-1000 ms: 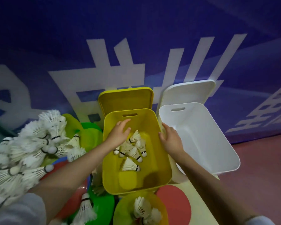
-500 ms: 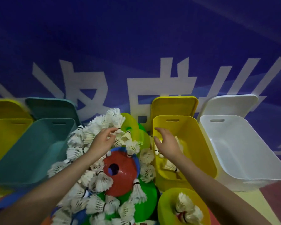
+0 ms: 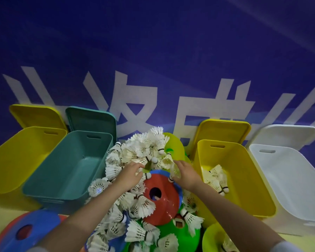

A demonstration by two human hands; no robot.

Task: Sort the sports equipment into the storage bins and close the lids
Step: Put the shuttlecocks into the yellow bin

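At the bottom of the frame, flat cones are stacked: a blue cone (image 3: 28, 228) at lower left, a red cone (image 3: 162, 200) at centre, with loose shuttlecocks strewn over them. Just above, at mid-frame, the left hand (image 3: 129, 176) and the right hand (image 3: 186, 174) are set apart on either side of the shuttlecock pile (image 3: 144, 151), fingers curled into it, seemingly gathering a handful; whether anything is actually gripped cannot be told. To the right, the yellow bin (image 3: 244, 179) already holds several shuttlecocks, so it likely serves as their destination. The teal bin (image 3: 65, 171) and white bin (image 3: 289, 188) stand beyond, with lids propped open against the blue wall (image 3: 153, 51) for loading.
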